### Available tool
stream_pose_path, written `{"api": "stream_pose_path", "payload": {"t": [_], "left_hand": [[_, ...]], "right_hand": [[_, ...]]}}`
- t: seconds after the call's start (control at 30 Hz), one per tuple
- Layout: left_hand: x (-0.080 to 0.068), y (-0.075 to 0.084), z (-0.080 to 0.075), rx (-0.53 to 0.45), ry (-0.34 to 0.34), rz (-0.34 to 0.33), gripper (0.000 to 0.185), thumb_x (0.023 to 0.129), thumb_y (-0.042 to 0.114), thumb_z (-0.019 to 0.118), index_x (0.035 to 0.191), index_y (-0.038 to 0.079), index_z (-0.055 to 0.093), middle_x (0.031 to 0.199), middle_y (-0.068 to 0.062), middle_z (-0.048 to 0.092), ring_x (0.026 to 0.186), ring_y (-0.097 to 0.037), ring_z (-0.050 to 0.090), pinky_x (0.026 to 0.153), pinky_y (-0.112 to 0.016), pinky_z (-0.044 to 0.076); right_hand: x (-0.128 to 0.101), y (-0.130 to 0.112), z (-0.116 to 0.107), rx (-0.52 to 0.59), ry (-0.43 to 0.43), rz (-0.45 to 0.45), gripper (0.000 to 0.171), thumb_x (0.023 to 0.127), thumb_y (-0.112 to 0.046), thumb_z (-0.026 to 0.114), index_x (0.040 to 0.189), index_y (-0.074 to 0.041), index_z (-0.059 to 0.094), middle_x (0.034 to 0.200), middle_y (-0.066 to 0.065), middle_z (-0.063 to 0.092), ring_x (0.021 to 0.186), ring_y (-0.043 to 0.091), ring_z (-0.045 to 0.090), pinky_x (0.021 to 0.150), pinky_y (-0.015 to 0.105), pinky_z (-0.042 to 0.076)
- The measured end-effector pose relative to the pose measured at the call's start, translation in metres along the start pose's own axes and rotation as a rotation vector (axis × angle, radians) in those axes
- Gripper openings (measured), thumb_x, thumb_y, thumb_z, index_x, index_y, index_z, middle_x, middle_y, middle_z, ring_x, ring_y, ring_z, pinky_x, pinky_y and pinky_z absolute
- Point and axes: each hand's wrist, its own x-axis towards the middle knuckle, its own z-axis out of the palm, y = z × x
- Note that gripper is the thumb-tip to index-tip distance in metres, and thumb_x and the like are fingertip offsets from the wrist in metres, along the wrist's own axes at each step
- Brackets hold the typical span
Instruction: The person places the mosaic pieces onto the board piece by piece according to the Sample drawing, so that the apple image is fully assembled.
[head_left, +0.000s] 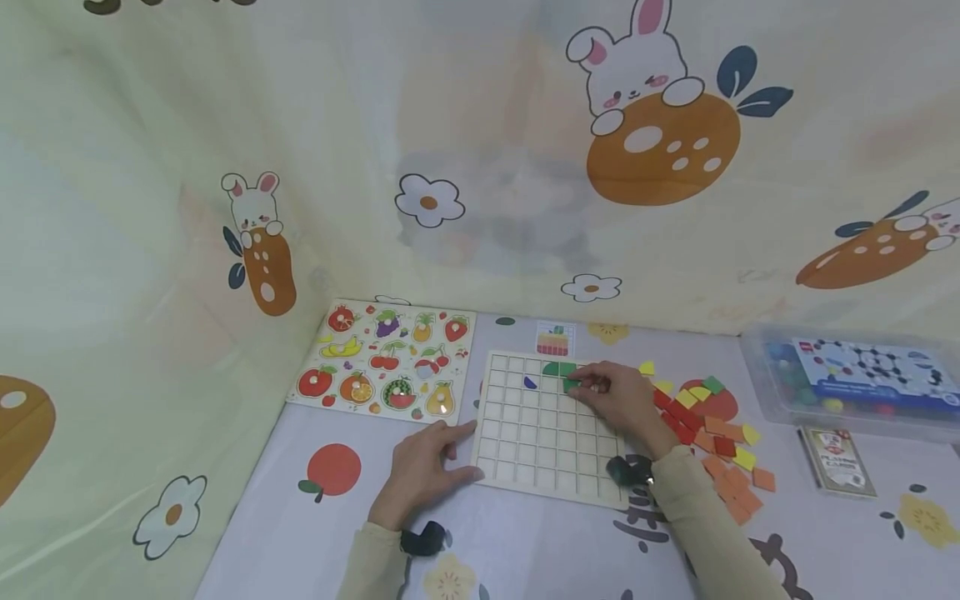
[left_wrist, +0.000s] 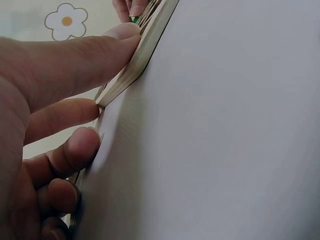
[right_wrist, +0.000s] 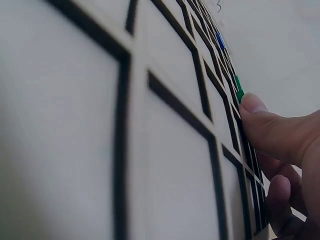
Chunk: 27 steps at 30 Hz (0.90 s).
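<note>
A child's play corner, most likely in a home; a pale cloth [head_left: 480,125] printed with rabbits, carrots and flowers hangs across the whole upper frame and a matching printed cover [head_left: 540,542] lies over the table below; at centre left lies a fruit peg puzzle [head_left: 386,360]; at centre a wooden grid board [head_left: 543,437] with coloured tiles [head_left: 720,433] heaped to its right; at right a clear plastic toy box [head_left: 855,379] and a pack of cards [head_left: 836,460].
</note>
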Motion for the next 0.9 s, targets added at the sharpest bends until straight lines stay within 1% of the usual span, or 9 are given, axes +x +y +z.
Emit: {"api": "stream_pose_path", "payload": {"t": [0.13,0.3,0.43,0.6,0.73,0.8,0.9], "left_hand": [[0.0,0.0003,-0.001,-0.001,0.004,0.005,0.071,0.08,0.048,0.09,0.145,0.033,0.067,0.079,0.014,0.049,0.068,-0.004,0.04,0.067,-0.025,0.032],[0.0003,-0.0005,-0.0006,0.0,0.016,0.017,0.07,0.08,0.048,0.09,0.145,0.032,0.067,0.079,0.013,0.049,0.067,-0.004,0.039,0.066,-0.025,0.031],[0.0004,-0.0001,-0.0014,0.0,0.028,0.024,0.07,0.08,0.048,0.091,0.144,0.032,0.068,0.078,0.014,0.049,0.066,-0.004,0.039,0.066,-0.025,0.03],[0.0004,0.0002,-0.0023,-0.005,0.029,0.031,0.07,0.08,0.046,0.091,0.144,0.031,0.068,0.079,0.013,0.05,0.067,-0.004,0.039,0.066,-0.025,0.031],[0.0,0.0,-0.0028,-0.01,0.022,0.026,0.069,0.08,0.045,0.091,0.144,0.031,0.068,0.079,0.012,0.05,0.067,-0.005,0.04,0.066,-0.026,0.031],[-0.0002,-0.0003,-0.0026,-0.01,0.018,0.025,0.07,0.08,0.045,0.091,0.144,0.031,0.068,0.079,0.012,0.051,0.068,-0.005,0.04,0.066,-0.026,0.032],[-0.0004,-0.001,-0.0014,-0.011,0.005,0.017,0.07,0.08,0.046,0.091,0.145,0.032,0.067,0.08,0.012,0.051,0.068,-0.005,0.041,0.066,-0.025,0.032]], "right_hand": [[0.0003,0.0013,0.0022,-0.002,0.009,-0.005,0.027,0.091,-0.03,0.085,0.118,-0.024,0.083,0.094,-0.002,0.072,0.083,0.02,0.055,0.07,0.032,0.042],[0.0003,0.0056,0.003,0.054,0.02,0.009,0.031,0.09,-0.033,0.086,0.119,-0.023,0.081,0.094,-0.001,0.071,0.084,0.02,0.057,0.069,0.03,0.044],[0.0007,0.0062,0.0021,0.077,0.025,0.016,0.028,0.092,-0.033,0.084,0.117,-0.021,0.08,0.093,0.0,0.07,0.084,0.021,0.057,0.068,0.03,0.044],[0.0019,0.0024,0.0028,0.035,0.031,0.032,0.026,0.093,-0.035,0.083,0.116,-0.022,0.082,0.092,0.0,0.071,0.085,0.021,0.056,0.07,0.032,0.043],[0.0021,0.0008,0.0046,0.026,0.036,0.052,0.027,0.094,-0.037,0.082,0.117,-0.023,0.082,0.093,0.001,0.071,0.088,0.022,0.055,0.071,0.034,0.042],[0.0013,0.0016,0.0045,0.047,0.031,0.056,0.028,0.094,-0.038,0.082,0.117,-0.023,0.081,0.095,0.001,0.071,0.089,0.022,0.056,0.072,0.034,0.043],[-0.0006,0.0055,0.0022,0.11,0.005,0.084,0.03,0.094,-0.041,0.081,0.119,-0.025,0.08,0.102,0.0,0.072,0.094,0.023,0.058,0.077,0.033,0.047]]}}
